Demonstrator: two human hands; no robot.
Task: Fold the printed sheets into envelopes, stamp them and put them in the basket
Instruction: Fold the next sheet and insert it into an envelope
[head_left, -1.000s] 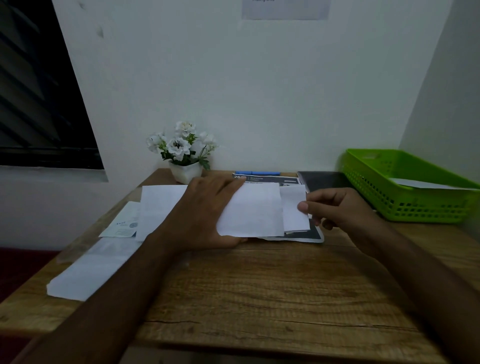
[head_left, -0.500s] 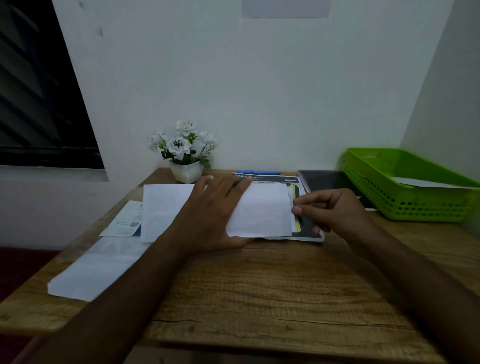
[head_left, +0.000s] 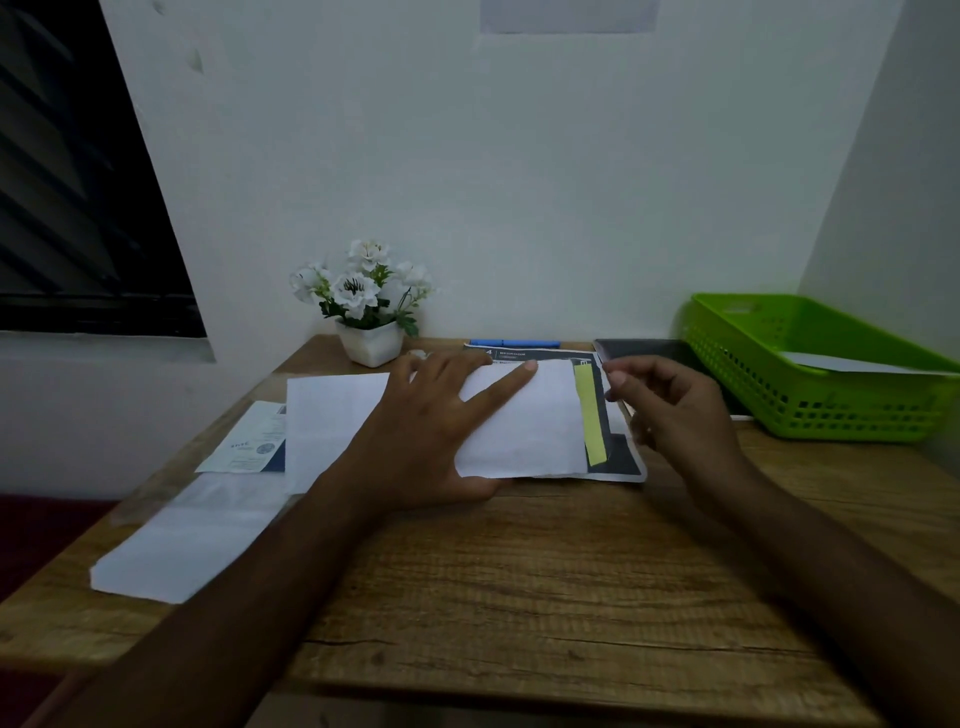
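Pressing folded sheet (head_left: 524, 421) onto tabletop (head_left: 519, 571) with left hand (head_left: 426, 431), fingers (head_left: 498, 384) straight and spread. Hovering right hand (head_left: 685, 415) just off sheet's right edge, fingers (head_left: 621, 378) loosely curled, gripping nothing visible. Sheet's long axis left-to-right, free edge just left of right fingertips, yellow strip (head_left: 592, 415) between. Probably creasing next, right hand nearer. Green basket (head_left: 810, 410) well apart, far right.
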